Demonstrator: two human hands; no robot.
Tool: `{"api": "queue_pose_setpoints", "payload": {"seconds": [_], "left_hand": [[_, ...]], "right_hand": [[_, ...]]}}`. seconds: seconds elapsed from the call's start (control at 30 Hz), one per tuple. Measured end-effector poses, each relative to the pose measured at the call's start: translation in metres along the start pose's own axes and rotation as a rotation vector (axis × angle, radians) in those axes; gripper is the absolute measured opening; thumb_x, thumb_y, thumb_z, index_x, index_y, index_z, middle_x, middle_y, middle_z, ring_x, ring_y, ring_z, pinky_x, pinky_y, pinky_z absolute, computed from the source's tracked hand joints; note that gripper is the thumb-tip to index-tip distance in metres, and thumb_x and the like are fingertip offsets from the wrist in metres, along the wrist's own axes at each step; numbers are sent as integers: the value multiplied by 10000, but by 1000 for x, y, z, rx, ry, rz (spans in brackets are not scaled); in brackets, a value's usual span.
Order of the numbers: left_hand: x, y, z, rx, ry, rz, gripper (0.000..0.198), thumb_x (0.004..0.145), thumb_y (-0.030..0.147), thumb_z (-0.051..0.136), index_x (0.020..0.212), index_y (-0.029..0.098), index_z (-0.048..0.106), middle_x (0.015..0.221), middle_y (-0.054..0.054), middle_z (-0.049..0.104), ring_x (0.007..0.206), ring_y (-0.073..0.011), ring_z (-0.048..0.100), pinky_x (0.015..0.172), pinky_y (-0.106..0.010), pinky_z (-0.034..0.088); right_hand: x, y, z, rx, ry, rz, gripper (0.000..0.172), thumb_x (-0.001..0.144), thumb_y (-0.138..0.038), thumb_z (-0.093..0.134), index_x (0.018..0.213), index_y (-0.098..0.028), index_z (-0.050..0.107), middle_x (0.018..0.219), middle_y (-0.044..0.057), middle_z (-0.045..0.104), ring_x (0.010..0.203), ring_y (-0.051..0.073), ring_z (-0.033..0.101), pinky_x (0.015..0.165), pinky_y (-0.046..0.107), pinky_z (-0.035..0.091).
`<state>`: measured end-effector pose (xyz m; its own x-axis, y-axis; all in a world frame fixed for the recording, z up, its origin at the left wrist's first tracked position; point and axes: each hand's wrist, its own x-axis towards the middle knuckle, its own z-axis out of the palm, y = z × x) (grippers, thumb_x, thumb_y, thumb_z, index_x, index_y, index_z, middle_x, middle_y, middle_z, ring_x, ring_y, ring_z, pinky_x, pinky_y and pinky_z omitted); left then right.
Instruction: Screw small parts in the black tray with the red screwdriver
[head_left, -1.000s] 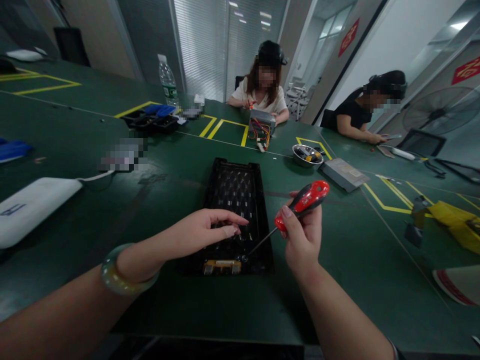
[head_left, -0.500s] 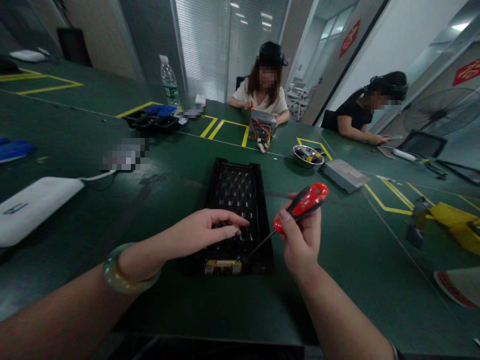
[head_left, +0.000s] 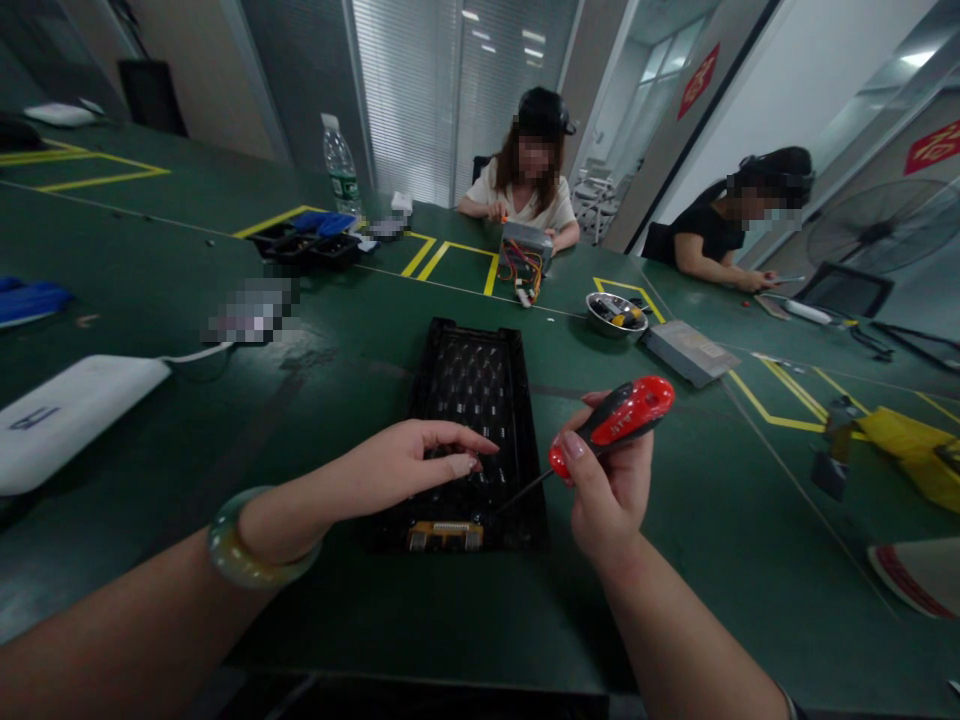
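Note:
A red and black screwdriver (head_left: 626,415) is gripped in my right hand (head_left: 611,490), its handle tilted up to the right. Its thin shaft slants down left to the near end of a black perforated panel (head_left: 471,375), close to a small circuit board (head_left: 446,535) with a white connector. Whether the tip touches a screw is too dark to tell. Above the panel hovers my left hand (head_left: 420,460), fingers stretched and thumb apart from the index finger. Its other fingers are partly hidden.
Beyond the panel stand a metal bowl of small parts (head_left: 616,313) and a grey metal box (head_left: 690,352). A white power bank (head_left: 82,415) lies left, a yellow bag (head_left: 915,450) right. Two people sit across the table (head_left: 360,620); one handles a power supply unit (head_left: 525,255).
The screwdriver handle has tipped a little farther right and down, with my right hand shifting slightly right. My left hand and the panel stay nearly as they were.

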<state>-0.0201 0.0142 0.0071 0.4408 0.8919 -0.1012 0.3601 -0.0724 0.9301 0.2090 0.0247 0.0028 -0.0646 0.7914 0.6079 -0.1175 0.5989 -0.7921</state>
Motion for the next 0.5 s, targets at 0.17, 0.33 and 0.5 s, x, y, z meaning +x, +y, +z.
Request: {"api": "queue_pose_setpoints", "payload": {"seconds": [0.17, 0.33, 0.5], "left_hand": [[-1, -1, -1, -14, -12, -2, 325, 952, 412, 626, 1242, 284, 700, 1216, 9, 739, 1116, -207, 689, 1025, -363, 509], [-2, -2, 0, -20, -8, 5, 313, 959, 390, 617, 1240, 279, 698, 1215, 14, 737, 1109, -199, 685, 1013, -344, 501], [0, -2, 0, 24, -22, 37, 301, 970, 371, 600, 1239, 269, 689, 1206, 11, 731, 1089, -188, 679, 978, -320, 489]], "right_hand": [[-1, 0, -2, -57, -24, -54, 308, 937, -243, 632, 1220, -275, 515, 795, -18, 586, 608, 147, 536, 599, 331, 474], [-5, -4, -6, -155, -91, -91, 325, 925, -264, 622, 1223, -271, 492, 815, 2, 595, 701, 196, 598, 661, 390, 526], [-9, -7, -9, -139, -155, -124, 376, 885, -240, 630, 1232, -268, 486, 817, 12, 622, 722, 216, 613, 698, 426, 535]]}}
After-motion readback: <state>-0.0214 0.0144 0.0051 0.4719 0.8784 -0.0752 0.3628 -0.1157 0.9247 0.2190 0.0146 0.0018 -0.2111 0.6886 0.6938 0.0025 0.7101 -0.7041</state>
